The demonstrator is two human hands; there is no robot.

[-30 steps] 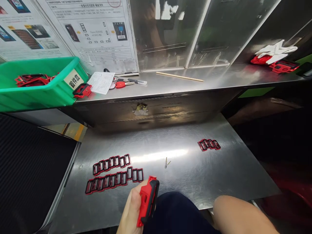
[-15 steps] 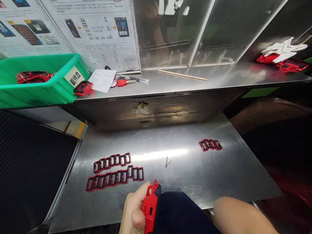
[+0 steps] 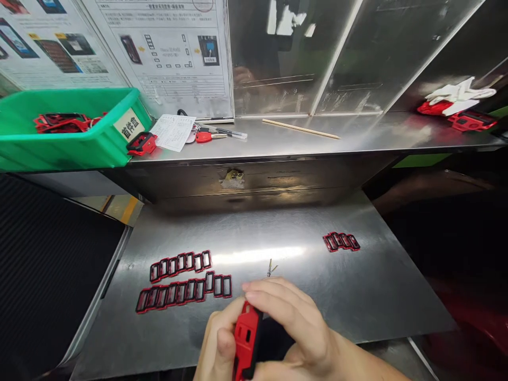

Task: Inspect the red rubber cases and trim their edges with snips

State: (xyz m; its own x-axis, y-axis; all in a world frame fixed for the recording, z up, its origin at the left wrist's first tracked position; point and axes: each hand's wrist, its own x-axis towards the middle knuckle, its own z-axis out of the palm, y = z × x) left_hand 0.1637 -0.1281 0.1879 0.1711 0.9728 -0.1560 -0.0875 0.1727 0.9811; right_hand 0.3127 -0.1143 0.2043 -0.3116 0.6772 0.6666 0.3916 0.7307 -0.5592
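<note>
- Red plastic piece with black edging (image 3: 246,338), tipped nearly on edge, is up in the hands above the near side of the brushed-metal desk (image 3: 293,225).
- Two-handed handling appears to be the step: left hand (image 3: 216,346) carrying the piece, right hand (image 3: 307,325) brought in against it. What the right is doing to it, I can't make out.
- Any next move, I'd judge, calls for a firm left hold and light, careful right fingers, because the piece is narrow from this side and rests on nothing visible.
- Now the grip! Left fingers are clamped on the piece, thumb pressed along its red, slotted face.
- Right fingers arch over its upper end, tips close together; whether they pinch it or merely touch, I can't tell. Its lower end sits down between the two hands, partly covered.
- Beyond the knuckles, a small slender metal tool (image 3: 270,269) lies on the desk. Off left, two rows of thin black-and-red rectangular frames (image 3: 186,291); well over to the right, a short overlapping cluster of similar frames (image 3: 341,242).
</note>
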